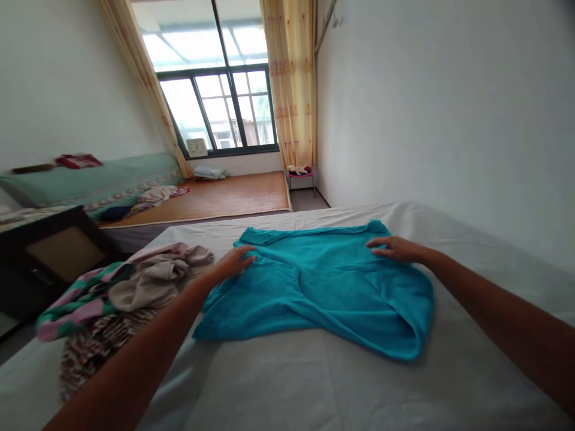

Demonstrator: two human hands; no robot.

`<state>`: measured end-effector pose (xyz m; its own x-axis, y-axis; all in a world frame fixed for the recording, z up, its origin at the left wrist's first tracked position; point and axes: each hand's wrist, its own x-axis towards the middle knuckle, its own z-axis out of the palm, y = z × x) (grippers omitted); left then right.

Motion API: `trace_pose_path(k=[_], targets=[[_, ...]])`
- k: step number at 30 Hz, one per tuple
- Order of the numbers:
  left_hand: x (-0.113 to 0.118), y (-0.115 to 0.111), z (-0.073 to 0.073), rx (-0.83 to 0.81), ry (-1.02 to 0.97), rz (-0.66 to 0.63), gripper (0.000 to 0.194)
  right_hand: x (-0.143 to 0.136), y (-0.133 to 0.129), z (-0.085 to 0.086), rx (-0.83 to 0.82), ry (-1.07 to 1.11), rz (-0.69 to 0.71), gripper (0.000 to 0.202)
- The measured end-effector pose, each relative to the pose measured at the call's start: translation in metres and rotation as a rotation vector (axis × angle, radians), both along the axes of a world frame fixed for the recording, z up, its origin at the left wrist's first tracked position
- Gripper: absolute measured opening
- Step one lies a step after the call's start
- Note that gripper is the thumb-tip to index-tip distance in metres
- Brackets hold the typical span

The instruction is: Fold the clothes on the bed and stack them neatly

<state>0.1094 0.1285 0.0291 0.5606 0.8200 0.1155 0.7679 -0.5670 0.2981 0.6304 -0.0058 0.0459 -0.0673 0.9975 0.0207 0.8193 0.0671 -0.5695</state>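
A turquoise garment (323, 281) lies spread over a white sheet, creased across its middle. Its kind is hard to make out; a loose, open-looking fold hangs at the lower right. My left hand (236, 263) is at the garment's upper left, fingers loosely bent and apart, with no cloth visibly gripped. Over the upper right part is my right hand (393, 248), its fingers stretched out and apart, at or just above the fabric. Whether the fingertips press on the cloth is unclear.
Crumpled clothes (153, 281) are heaped left of the garment, beside my left forearm. The white sheet (278, 383) covers the surface in front of me. Beyond it are a dark cabinet (58, 257), a bed with a brown mat (233, 191), and a small stool (300, 173) by the wall.
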Motion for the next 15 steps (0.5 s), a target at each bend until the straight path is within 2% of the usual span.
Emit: trace_pose_path(k=[3,6,10,13,15], targets=[[0.009,-0.031,-0.015,-0.004,0.038,-0.022,0.051,-0.012,-0.045,-0.004,-0.047,0.009,0.024,0.048],[0.019,-0.048,-0.011,0.016,0.014,0.059,0.050,-0.013,-0.078,-0.002,-0.081,0.022,0.048,0.057],[0.028,-0.063,0.010,-0.040,-0.044,0.110,0.049,-0.003,-0.104,0.007,-0.166,0.040,0.148,0.065],[0.026,-0.082,0.031,-0.148,-0.142,0.019,0.033,0.007,-0.119,0.015,-0.171,0.107,0.124,0.067],[0.016,-0.103,0.050,-0.246,-0.282,-0.078,0.033,0.017,-0.133,0.019,-0.134,0.195,0.066,0.067]])
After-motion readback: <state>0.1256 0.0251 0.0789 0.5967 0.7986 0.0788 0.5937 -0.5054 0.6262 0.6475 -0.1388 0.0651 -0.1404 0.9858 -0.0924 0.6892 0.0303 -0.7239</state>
